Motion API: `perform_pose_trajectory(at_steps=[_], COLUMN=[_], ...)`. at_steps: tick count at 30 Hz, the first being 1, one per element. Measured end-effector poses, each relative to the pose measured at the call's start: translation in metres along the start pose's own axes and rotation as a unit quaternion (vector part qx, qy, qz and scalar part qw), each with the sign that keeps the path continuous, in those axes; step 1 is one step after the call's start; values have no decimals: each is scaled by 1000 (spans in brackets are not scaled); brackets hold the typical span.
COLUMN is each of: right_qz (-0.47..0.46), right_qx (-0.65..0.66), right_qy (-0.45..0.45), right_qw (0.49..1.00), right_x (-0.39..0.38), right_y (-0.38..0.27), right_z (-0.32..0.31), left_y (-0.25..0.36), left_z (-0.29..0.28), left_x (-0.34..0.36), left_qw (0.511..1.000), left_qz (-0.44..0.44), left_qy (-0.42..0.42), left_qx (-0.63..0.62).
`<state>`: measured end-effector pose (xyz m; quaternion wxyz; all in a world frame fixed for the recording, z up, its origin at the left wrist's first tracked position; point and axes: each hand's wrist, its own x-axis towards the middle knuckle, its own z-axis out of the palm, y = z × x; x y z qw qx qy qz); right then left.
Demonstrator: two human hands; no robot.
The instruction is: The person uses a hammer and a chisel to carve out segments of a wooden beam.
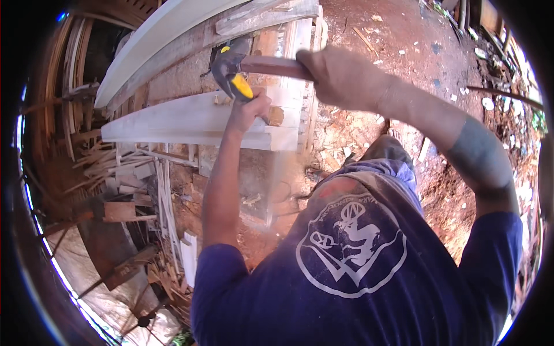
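Note:
My right hand (340,75) is wrapped round the wooden handle of a hammer (277,66), held level above the bench. Its dark head overlaps the black-and-yellow handle of a chisel (242,86); whether they touch I cannot tell. Around the lower part of that chisel my left hand (254,109) is closed, resting by a pale wooden beam (184,120). The chisel's blade is hidden by the hand. Beside my fingers, a brownish square patch (276,116) shows on the beam near its right end.
Another long pale curved board (156,43) lies farther back on the bench. Wood offcuts (109,167) are heaped at the left, with upright planks (72,75) behind. Chips and shavings litter the reddish dirt floor (398,40) at right.

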<state>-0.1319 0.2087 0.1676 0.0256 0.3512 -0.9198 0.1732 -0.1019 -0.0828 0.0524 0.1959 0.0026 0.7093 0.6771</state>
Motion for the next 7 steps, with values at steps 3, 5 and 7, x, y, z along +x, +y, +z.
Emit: perform_pose_trajectory(at_steps=[3, 5, 7], right_qz=[-35, -31, -47], right_qx=[11, 79, 170], right_qy=[120, 243, 299], right_qw=[992, 966, 938], right_x=[10, 15, 10], right_y=[22, 6, -6], right_z=[-26, -67, -94], left_y=[-3, -13, -9], left_z=[0, -12, -9], left_x=[-8, -12, -10], left_qw=[999, 999, 999], left_qz=[28, 27, 22], left_qy=[-16, -30, -24], left_qx=[-25, -21, -8])
